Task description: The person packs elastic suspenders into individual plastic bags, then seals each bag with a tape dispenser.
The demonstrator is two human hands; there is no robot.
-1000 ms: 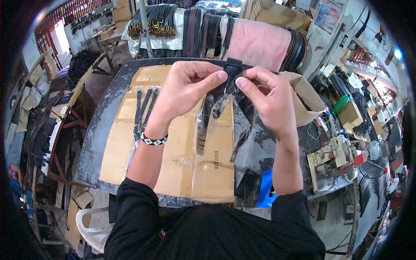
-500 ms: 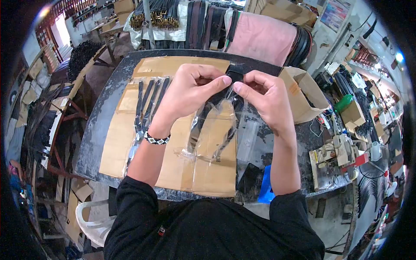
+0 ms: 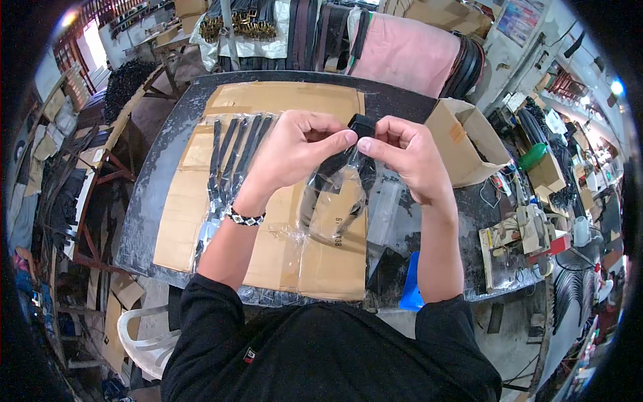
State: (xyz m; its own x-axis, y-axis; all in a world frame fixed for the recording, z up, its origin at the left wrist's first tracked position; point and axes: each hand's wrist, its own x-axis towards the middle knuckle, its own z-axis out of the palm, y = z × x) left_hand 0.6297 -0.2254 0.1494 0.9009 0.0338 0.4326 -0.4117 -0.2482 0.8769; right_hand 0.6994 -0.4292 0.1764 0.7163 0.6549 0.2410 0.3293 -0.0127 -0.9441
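Note:
A black belt point(image 3: 367, 173) hangs in a loop inside a clear plastic sleeve point(image 3: 335, 201) above the cardboard. My left hand point(image 3: 305, 146) pinches its top end from the left, thumb against the fingers. From the right, my right hand point(image 3: 410, 153) grips the same end between thumb and curled fingers. A small black block-like end point(image 3: 362, 124) sticks up between the two hands; its details are too small to make out. Several more black straps in clear plastic point(image 3: 234, 151) lie side by side to the left of my left forearm.
Flattened cardboard point(image 3: 268, 264) covers much of the dark table point(image 3: 151, 201). An open carton point(image 3: 462, 144) stands at the right, a blue item point(image 3: 412, 285) at the front edge. A sewing-machine-like device point(image 3: 529, 231) sits right. A white chair point(image 3: 144, 342) is at lower left.
Both hands are slightly lower, and the belt's top end now stands up more between them. The hanging loop has shifted a little. More of the straps at the left shows.

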